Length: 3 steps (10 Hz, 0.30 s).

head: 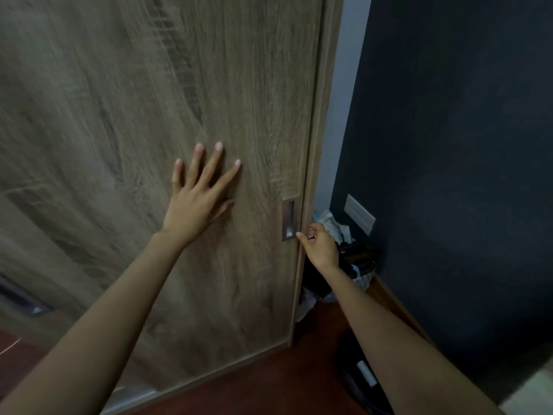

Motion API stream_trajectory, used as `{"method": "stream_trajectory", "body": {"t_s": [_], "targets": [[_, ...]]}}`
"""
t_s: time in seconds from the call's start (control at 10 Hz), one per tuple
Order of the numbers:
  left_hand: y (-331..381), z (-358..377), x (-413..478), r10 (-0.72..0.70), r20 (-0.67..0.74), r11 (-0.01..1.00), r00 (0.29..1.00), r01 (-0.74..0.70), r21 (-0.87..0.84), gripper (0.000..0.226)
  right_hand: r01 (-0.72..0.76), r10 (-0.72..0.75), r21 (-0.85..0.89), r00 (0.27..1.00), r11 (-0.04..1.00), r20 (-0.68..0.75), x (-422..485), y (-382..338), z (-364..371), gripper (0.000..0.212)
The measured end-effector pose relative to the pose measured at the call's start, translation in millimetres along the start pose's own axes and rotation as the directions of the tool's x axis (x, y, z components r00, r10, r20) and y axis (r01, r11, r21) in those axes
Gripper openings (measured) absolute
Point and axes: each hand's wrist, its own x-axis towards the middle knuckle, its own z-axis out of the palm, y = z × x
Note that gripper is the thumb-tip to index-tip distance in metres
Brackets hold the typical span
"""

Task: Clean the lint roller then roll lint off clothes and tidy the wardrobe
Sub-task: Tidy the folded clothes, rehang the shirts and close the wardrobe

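Sliding wardrobe door (143, 115), wood-grain, seen from above. My left hand (196, 202) lies flat on the panel, fingers spread and holding nothing. My right hand (318, 245) sits at the door's right edge, just beside the recessed metal pull (288, 220); its fingers are curled loosely with the thumb toward the pull, and I cannot tell whether they have hooked the edge.

The step, as I judge it, is moving this door along its track. To do it well, I would seat my fingertips fully in the pull or around the edge, keep the flat palm pressing evenly so the panel does not rack, and push parallel to the track, not inward.

A heap of clothes and bags (347, 253) lies on the floor in the gap beside the dark wall (449, 145). A white cylinder (366, 373) on the floor at lower right may be the lint roller; it is too dim to be sure.
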Motion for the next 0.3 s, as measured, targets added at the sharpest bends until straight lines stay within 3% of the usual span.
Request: {"method": "stream_trajectory", "body": {"t_s": [0.2, 0.3], "targets": [[16.2, -7.9, 1.2, -0.114, 0.055, 0.993, 0.992, 0.116, -0.03, 0.084, 0.009, -0.021, 0.082, 0.989, 0.997, 0.146, -1.0, 4.3, -23.5, 0.042], [41.3, -20.6, 7.5, -0.19, 0.033, 0.976, 0.981, 0.192, -0.102, 0.072, 0.008, -0.038, 0.123, 0.97, 0.992, 0.241, 8.7, 0.8, -53.2, 0.034]]}}
